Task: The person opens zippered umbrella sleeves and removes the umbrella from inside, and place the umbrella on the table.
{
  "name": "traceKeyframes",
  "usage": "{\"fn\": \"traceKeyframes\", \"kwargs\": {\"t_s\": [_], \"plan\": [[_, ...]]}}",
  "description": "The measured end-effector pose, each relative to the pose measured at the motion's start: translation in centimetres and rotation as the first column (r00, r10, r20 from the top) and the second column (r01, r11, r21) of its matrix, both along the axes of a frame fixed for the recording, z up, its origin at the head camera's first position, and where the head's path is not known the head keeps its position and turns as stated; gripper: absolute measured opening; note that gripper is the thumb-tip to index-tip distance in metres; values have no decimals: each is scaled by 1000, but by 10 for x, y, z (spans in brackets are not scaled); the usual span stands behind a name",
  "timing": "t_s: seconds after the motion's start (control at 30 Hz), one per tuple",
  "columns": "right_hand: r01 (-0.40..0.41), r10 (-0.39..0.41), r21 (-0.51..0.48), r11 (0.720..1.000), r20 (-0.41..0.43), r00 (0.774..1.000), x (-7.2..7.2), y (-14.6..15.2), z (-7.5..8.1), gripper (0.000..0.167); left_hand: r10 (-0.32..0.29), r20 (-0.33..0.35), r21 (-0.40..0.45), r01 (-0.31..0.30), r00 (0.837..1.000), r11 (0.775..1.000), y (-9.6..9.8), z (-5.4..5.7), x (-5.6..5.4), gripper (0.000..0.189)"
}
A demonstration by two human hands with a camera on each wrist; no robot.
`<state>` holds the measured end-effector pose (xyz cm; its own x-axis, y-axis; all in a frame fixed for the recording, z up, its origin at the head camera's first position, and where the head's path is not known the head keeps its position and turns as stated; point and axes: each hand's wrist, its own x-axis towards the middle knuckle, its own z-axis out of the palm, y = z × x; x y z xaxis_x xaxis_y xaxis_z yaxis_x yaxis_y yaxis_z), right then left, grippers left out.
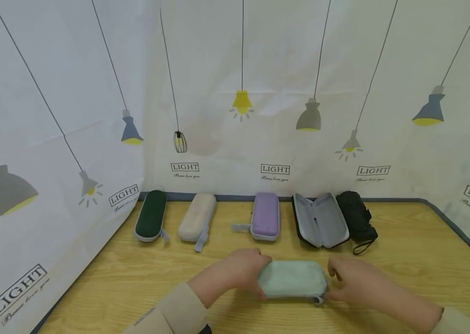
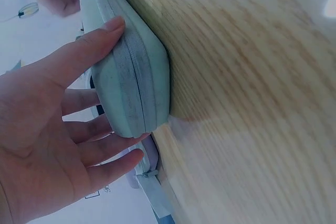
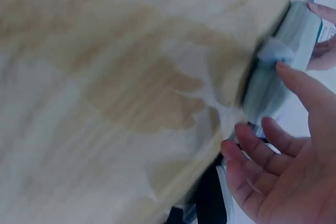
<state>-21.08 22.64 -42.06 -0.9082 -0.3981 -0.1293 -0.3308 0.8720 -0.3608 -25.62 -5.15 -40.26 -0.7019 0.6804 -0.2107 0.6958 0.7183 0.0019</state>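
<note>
A mint green zippered hard case point(image 1: 293, 279) lies on the table in front of me, a zip running round its side. My left hand point(image 1: 245, 271) grips its left end; in the left wrist view the thumb point(image 2: 107, 30) presses along the zip side and the fingers pass behind. My right hand point(image 1: 353, 280) is at the right end, fingers loosely bent and apart from the case. In the right wrist view its thumb tip point(image 3: 283, 69) is by a pale zip tab point(image 3: 275, 51); whether it touches the tab I cannot tell.
Along the back edge lie a dark green case point(image 1: 151, 215), a beige case point(image 1: 196, 217) and a purple case point(image 1: 265, 216). To their right are an opened black case point(image 1: 322, 220) with grey lining and a black folded umbrella point(image 1: 356, 215) with a wrist loop. A lamp-printed sheet point(image 1: 218, 69) hangs behind.
</note>
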Motion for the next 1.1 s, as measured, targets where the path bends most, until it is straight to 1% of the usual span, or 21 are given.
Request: {"fn": "traceKeyframes", "kwargs": {"t_s": [0.07,0.1,0.17,0.23,0.3,0.43,0.63,0.8,0.9,1.0,1.1], "plan": [[11,-11,4,1000,17,1000,2,-2,-4,35,13,-6,12,-13,1000,1000,-2,-1,0,80],[-3,3,-6,1000,18,1000,4,-3,-7,31,15,-10,19,-15,1000,1000,-4,-2,0,79],[-36,36,-27,999,9,999,5,-7,-12,30,17,-20,22,-17,1000,1000,-6,-2,0,79],[-64,64,-40,997,-17,998,7,-10,-15,31,23,-22,22,-23,999,1000,-8,-2,0,78],[-72,71,-44,996,-37,997,7,-13,-16,31,32,-16,27,-31,999,999,-9,-3,1,78],[-50,48,-31,998,-67,997,8,-19,-14,27,47,-8,41,-46,999,998,-12,-2,2,75],[-22,18,-57,998,-71,997,5,-22,-12,24,51,-12,70,-50,999,996,-16,-2,1,72],[14,-15,-96,995,-14,1000,2,-23,-11,25,55,2,107,-55,999,993,-18,-5,-1,70],[54,-52,-133,990,20,998,1,-25,-10,16,58,23,138,-61,998,989,-21,-6,-2,71],[114,-100,-198,974,80,992,0,-26,-9,11,76,55,169,-85,996,982,-23,-6,-2,74],[154,-123,-267,951,129,984,-2,-27,-10,16,103,102,194,-122,989,973,-26,-5,-2,76]]}}
